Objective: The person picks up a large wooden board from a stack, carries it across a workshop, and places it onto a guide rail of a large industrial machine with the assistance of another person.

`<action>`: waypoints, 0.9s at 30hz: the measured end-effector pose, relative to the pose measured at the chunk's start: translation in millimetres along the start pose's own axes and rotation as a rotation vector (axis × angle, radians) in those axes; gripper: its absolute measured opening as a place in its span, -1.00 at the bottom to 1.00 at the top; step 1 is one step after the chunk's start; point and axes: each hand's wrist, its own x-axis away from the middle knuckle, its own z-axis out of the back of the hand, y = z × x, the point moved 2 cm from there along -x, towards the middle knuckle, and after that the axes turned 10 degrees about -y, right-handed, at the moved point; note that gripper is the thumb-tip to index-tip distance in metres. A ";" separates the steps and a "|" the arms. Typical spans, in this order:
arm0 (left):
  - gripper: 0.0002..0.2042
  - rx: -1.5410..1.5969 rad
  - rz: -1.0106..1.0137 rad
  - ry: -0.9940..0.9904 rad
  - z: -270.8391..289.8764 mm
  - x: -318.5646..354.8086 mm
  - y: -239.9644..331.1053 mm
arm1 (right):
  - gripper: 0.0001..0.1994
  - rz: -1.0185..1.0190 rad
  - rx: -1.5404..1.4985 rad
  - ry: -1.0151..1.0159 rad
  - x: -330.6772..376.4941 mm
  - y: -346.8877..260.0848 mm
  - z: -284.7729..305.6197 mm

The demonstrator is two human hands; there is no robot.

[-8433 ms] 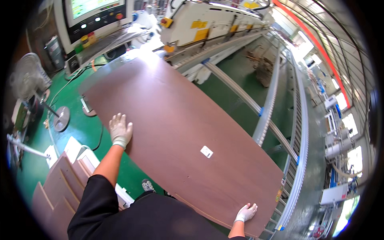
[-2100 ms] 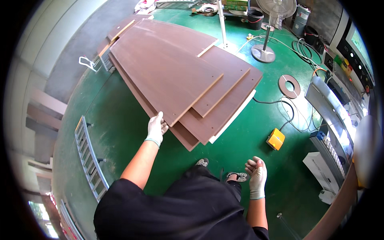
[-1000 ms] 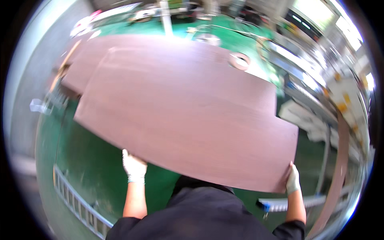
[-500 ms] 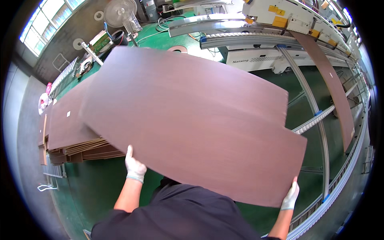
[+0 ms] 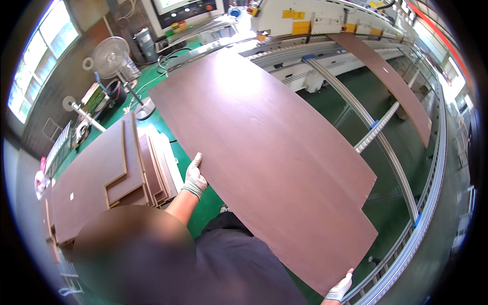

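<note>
A long brown board (image 5: pixel 269 168) was held flat between the hands, its long axis running from the right hand (image 5: pixel 339 290) away to the upper left; the left hand (image 5: pixel 194 178) gripped its near edge, the right its corner.

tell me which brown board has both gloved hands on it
The big brown panel in the middle, gripped by left hand and right hand; the stacked boards lie untouched.
</note>
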 end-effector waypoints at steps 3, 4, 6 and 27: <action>-0.64 -0.031 0.049 -0.005 4.8 -37.7 12.4 | -0.44 -0.051 -0.034 0.090 20.3 19.8 -19.2; -0.64 -0.029 0.059 -0.024 9.5 -50.3 22.5 | -0.45 -0.065 -0.015 0.116 23.3 24.3 -36.8; -0.65 -0.055 0.061 -0.042 12.0 -71.6 35.5 | -0.43 -0.073 -0.033 0.147 29.8 35.2 -60.4; -0.47 -0.437 -0.084 0.017 -8.5 -211.2 97.0 | -0.32 -0.200 0.330 0.479 45.2 58.7 -221.4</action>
